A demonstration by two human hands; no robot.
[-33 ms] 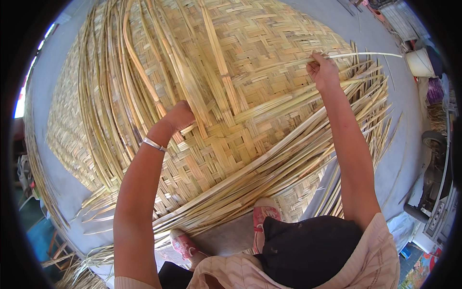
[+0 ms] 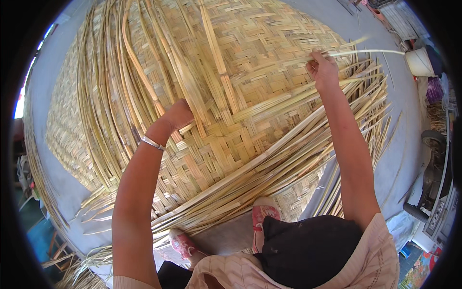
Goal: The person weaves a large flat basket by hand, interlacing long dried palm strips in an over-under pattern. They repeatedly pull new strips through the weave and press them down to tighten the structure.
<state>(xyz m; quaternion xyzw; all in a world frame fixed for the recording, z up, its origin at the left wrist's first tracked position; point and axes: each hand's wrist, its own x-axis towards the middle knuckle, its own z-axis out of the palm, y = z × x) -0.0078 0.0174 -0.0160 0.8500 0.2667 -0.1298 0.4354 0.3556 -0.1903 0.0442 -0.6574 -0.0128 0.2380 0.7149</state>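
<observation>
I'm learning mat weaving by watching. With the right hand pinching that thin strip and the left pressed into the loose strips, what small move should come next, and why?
Probably draw the thin strip further across with the right hand. Its free end sticks out past the woven mat toward the right, so it looks only partly pulled through, while the left hand presses among the loose strips, keeping them parted.

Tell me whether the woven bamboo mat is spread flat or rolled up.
Spread flat: the mat lies open across the grey floor, loose strips fanning over it.
</observation>
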